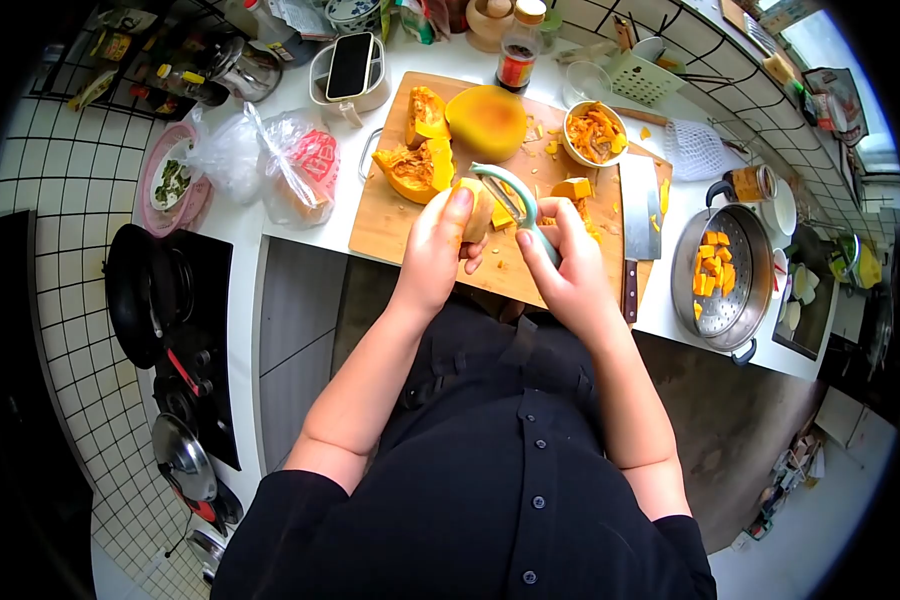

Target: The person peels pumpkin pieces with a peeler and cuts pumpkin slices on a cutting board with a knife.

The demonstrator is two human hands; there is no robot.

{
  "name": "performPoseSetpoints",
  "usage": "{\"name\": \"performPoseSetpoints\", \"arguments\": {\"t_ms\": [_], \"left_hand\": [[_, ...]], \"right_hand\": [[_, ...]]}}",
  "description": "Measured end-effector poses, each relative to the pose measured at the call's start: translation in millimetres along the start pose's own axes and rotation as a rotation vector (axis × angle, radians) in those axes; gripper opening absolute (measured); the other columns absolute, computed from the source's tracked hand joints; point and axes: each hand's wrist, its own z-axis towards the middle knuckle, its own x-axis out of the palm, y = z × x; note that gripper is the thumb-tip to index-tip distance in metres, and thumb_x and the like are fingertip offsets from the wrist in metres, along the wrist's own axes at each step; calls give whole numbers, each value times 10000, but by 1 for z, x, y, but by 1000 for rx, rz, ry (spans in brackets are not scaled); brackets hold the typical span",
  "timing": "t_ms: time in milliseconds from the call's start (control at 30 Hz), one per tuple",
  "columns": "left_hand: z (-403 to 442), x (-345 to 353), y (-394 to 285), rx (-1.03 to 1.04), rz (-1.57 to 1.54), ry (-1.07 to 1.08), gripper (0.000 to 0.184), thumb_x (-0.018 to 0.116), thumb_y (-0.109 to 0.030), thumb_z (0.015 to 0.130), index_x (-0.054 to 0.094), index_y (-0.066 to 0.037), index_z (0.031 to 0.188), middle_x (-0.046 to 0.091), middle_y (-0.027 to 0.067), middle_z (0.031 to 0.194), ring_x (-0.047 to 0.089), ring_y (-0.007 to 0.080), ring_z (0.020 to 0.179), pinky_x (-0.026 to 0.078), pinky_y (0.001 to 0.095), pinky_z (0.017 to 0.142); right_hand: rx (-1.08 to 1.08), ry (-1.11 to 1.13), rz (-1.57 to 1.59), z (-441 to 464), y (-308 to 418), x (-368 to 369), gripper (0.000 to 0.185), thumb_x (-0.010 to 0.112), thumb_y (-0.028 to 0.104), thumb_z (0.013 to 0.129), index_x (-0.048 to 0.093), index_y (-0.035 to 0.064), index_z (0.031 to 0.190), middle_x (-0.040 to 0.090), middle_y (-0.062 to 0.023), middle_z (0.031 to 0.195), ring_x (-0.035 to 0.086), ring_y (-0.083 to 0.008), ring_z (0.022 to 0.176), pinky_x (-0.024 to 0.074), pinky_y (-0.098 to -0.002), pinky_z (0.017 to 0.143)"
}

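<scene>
My left hand (438,238) is closed around a pumpkin piece (478,210), held over the front edge of the wooden cutting board (378,225). In my right hand (573,262) is a pale green peeler (520,195), its blade end close beside the piece. Behind my hands lie a large rounded pumpkin part (487,122) and cut pumpkin chunks (416,170) with stringy flesh. A small cut piece (572,188) is just beyond my right hand. The cleaver (640,212) rests on the board's right side, its handle toward me.
A white bowl (595,134) holds orange scraps. Pumpkin cubes sit in a steel steamer pot (685,275) at the right. Plastic bags (300,170), a container with a phone (350,66) and a jar (518,55) stand around the board. The stove (205,340) is at the left.
</scene>
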Motion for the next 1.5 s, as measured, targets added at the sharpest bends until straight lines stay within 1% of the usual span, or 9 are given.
{"name": "performPoseSetpoints", "arguments": {"t_ms": [133,233,533,633,833,1033,1200,1400,1500], "left_hand": [[0,8,2,85,119,-54,304,431,-343,985,474,-45,1028,480,17,677,425,54,543,364,190,454],[-1,5,3,101,174,10,309,388,-341,990,456,-57,1092,522,29,809,453,69,605,362,200,464],[0,1,3,133,166,108,300,405,-280,962,423,-72,1177,514,22,871,416,58,630,341,195,516],[-3,7,0,122,133,61,310,418,-290,949,428,-77,1174,520,18,879,425,61,635,330,193,524],[-7,3,-5,24,13,109,327,427,-314,940,437,-80,1168,538,27,911,475,69,676,336,186,542],[-6,14,-8,204,181,-22,339,432,-340,933,441,-80,1151,540,33,894,482,71,685,336,185,540],[-5,4,-9,17,-25,13,347,439,-331,926,451,-56,1137,563,53,840,466,75,632,325,188,513],[-3,11,-12,214,182,-24,329,426,-330,929,456,-57,1111,557,51,839,463,70,628,308,188,497],[-4,1,-13,139,135,40,347,451,-329,939,453,-58,1156,539,41,889,506,79,699,370,181,556]], "right_hand": [[-21,3,5,-4,3,7,178,584,121,891,459,23,972,579,-109,621,540,-184,521,427,-310,530],[-24,-30,-4,-6,7,9,180,593,118,888,457,18,951,613,-147,663,599,-227,560,451,-321,546],[-152,-128,-121,-6,-4,19,178,610,152,874,486,38,933,611,-181,712,623,-381,677,478,-413,561],[-186,-151,-196,-6,-6,21,183,627,144,858,517,38,959,607,-172,708,627,-355,661,481,-405,545],[-493,-209,-385,5,-19,14,193,645,130,840,568,22,979,613,-159,723,627,-316,631,493,-377,535],[-474,-275,-241,9,-19,29,170,649,122,838,571,18,946,599,-147,710,618,-307,619,491,-375,535],[-507,-203,-390,17,-21,20,178,648,130,843,553,15,940,591,-139,700,609,-304,611,480,-368,528],[-516,-243,-291,23,-20,26,172,648,138,846,545,23,922,572,-130,668,601,-291,591,470,-364,512],[-527,-243,-320,24,-20,26,168,648,144,846,538,32,908,562,-127,655,595,-284,580,461,-365,499]]}}
